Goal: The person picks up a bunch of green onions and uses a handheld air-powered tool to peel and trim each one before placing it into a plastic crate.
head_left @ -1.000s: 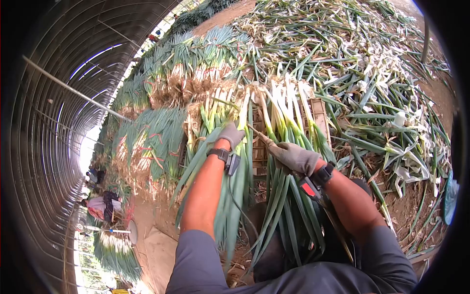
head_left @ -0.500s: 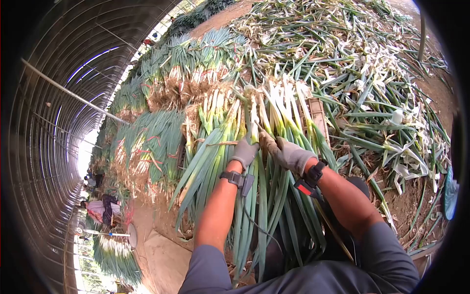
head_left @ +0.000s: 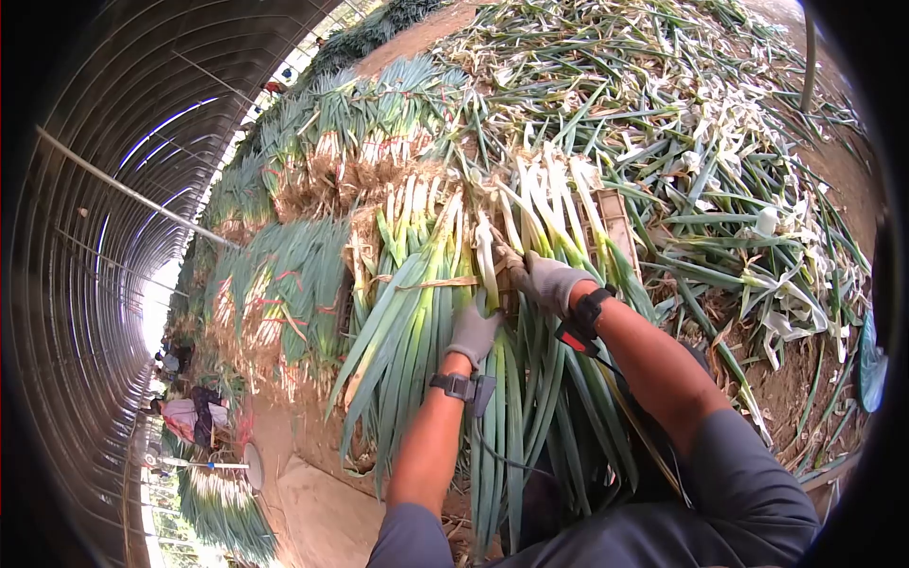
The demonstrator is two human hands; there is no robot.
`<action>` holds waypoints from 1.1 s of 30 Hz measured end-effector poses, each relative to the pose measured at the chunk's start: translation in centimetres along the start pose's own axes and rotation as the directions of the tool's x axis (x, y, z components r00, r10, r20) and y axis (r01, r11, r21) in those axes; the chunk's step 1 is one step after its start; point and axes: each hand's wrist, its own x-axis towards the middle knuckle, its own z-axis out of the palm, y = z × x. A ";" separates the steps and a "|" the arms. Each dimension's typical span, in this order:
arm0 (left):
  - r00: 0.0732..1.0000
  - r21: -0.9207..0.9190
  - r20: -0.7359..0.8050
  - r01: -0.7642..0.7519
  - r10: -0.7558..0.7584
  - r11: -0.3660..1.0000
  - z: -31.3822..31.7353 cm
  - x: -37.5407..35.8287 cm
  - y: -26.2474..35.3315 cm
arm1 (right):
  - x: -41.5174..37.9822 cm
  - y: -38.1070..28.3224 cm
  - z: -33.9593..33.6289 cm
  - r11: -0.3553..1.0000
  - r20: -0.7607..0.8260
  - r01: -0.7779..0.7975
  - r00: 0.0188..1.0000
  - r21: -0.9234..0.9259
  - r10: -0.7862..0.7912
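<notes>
My left hand (head_left: 473, 333), in a grey glove, is closed around a long green onion (head_left: 486, 260), just below its white shaft. The onion's green leaves hang down toward my lap. To the right of that shaft is my gloved right hand (head_left: 554, 282), its brown-stained fingers bent in and pointing at the shaft; whatever they pinch is hidden. Beside the left hand lies a bundle of green onions (head_left: 417, 284) with a tan band across it. More loose green onions (head_left: 554, 208) rest to the right, roots pointing away from me, over a brown crate (head_left: 615, 222).
A broad heap of trimmed leaves and peelings (head_left: 701, 151) spreads at the right and back. Tied onion bundles (head_left: 284, 275) lie in rows on the left. Another person (head_left: 194, 417) is at far left, near a round-topped stool (head_left: 253, 466). A blue bag (head_left: 871, 364) lies far right.
My left hand has slid down along the onion, exposing more of its lower shaft. My right hand has shifted slightly up and left, and the view has moved a little.
</notes>
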 end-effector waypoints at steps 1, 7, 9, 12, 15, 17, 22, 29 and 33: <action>1.000 -0.018 -0.003 0.009 -0.010 1.000 -0.3 -0.8 0.8 | 0.5 -0.3 0.0 1.000 0.040 -0.008 0.999 -0.011 0.009; 0.997 -0.288 -0.033 -0.079 0.073 0.954 2.4 -1.2 -3.5 | 1.7 -0.2 1.4 1.000 0.040 0.009 0.999 -0.015 -0.008; 0.994 -0.364 -0.039 -0.110 0.103 0.925 3.5 -1.2 -4.7 | 1.7 -0.4 1.6 0.998 -0.010 -0.056 0.998 -0.004 0.056; 0.998 -0.376 0.004 -0.057 0.063 0.925 3.1 -2.1 -4.3 | 2.6 0.1 2.3 0.997 -0.071 -0.059 0.996 0.050 0.062; 0.998 -0.372 0.041 0.061 -0.050 0.926 1.7 -2.6 -3.4 | 1.2 -0.6 0.9 0.994 -0.026 -0.080 0.996 0.077 0.082; 0.989 -0.253 0.008 0.146 -0.149 0.956 -0.4 -4.1 -0.3 | -0.8 -1.9 -1.2 0.990 0.160 -0.107 0.983 0.097 0.091; 0.999 -0.336 -0.004 -0.043 0.045 0.941 1.1 -1.9 -5.0 | -0.8 -0.1 -0.9 0.992 0.112 -0.016 0.994 0.124 0.002; 1.000 -0.648 -0.005 -0.019 0.021 0.761 -5.3 1.0 3.1 | -5.2 0.5 -4.8 0.901 0.094 -0.093 0.994 0.424 0.058; 0.971 -0.538 -0.155 -0.236 0.180 0.810 -8.9 5.5 8.2 | -6.0 3.5 -7.0 0.833 0.031 -0.176 0.982 0.524 0.188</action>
